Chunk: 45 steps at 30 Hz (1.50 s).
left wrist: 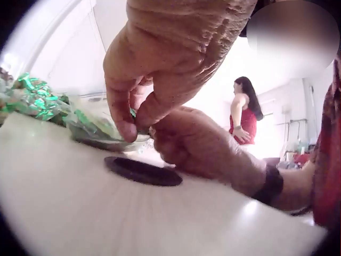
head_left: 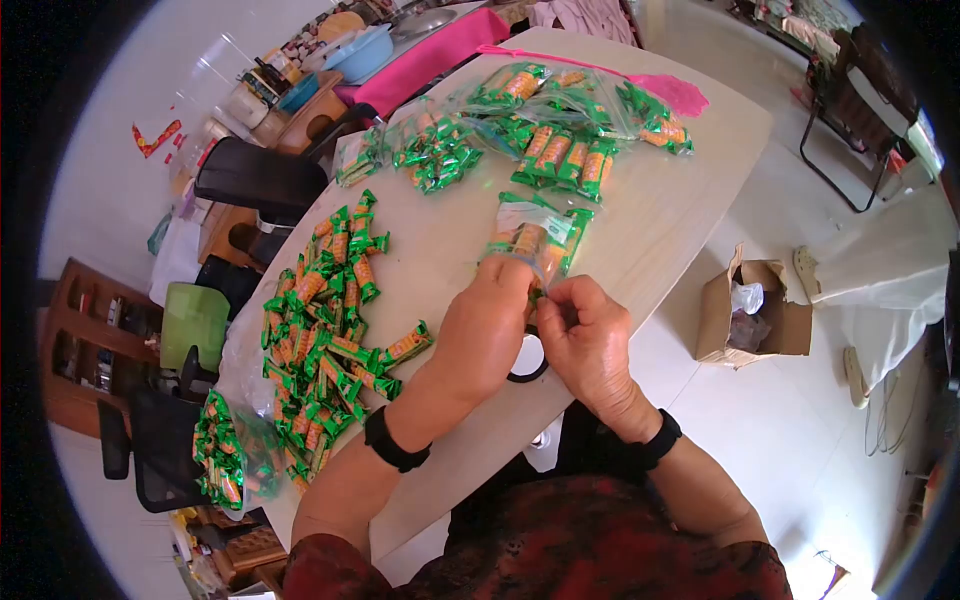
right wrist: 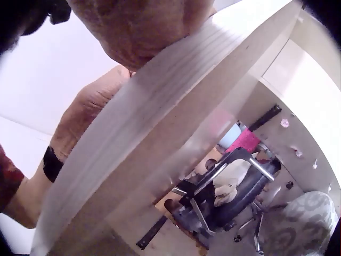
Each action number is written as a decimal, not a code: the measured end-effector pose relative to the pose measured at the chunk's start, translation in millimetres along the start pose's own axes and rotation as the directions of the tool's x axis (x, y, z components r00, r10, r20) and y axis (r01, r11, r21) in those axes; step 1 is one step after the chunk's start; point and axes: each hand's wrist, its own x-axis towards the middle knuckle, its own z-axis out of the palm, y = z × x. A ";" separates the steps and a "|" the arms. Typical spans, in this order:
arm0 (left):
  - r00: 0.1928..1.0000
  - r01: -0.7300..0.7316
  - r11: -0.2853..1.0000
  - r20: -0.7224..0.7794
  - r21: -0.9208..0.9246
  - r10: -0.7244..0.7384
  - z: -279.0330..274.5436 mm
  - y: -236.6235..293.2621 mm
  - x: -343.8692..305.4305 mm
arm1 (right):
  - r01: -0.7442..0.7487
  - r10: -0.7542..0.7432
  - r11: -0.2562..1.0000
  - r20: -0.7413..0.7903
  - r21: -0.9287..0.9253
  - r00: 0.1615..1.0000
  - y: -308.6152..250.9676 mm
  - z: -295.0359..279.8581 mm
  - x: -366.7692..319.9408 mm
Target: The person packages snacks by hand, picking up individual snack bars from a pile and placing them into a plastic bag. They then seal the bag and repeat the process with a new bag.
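Your left hand [head_left: 485,335] and right hand [head_left: 585,335] both pinch the near edge of one clear bag [head_left: 530,235] of green-and-orange bars, which lies on the table [head_left: 680,200] just beyond one black ring [head_left: 530,372]. The wrapper print is too small to read. The loose pile [head_left: 325,320] on your left holds too many bars to count.

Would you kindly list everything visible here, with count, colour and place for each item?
table: one, pale, under everything
clear bag: one, holding green-orange bars, table's middle
loose bars: many, green-orange, table's left
filled bags: several, clear, table's far end
ring: one, black, table's near edge
cardboard box: one, brown, floor at right
left hand: one, pinching the clear bag
right hand: one, pinching the clear bag
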 end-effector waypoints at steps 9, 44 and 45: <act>0.995 0.080 0.903 0.015 0.422 -0.096 4.1 -0.8 32.4 | 0.046 -0.045 0.998 0.026 -0.045 0.999 -0.1 -2.4 0.4; 0.999 0.028 0.999 -0.045 -0.021 -0.029 -17.6 10.3 -19.4 | 0.013 -0.017 0.999 -0.096 -0.037 0.995 -1.6 2.4 -2.5; 0.998 0.021 0.999 -0.052 -0.048 -0.023 -16.6 10.6 -17.2 | 0.017 -0.017 1.000 -0.094 -0.009 0.995 0.3 2.7 -2.4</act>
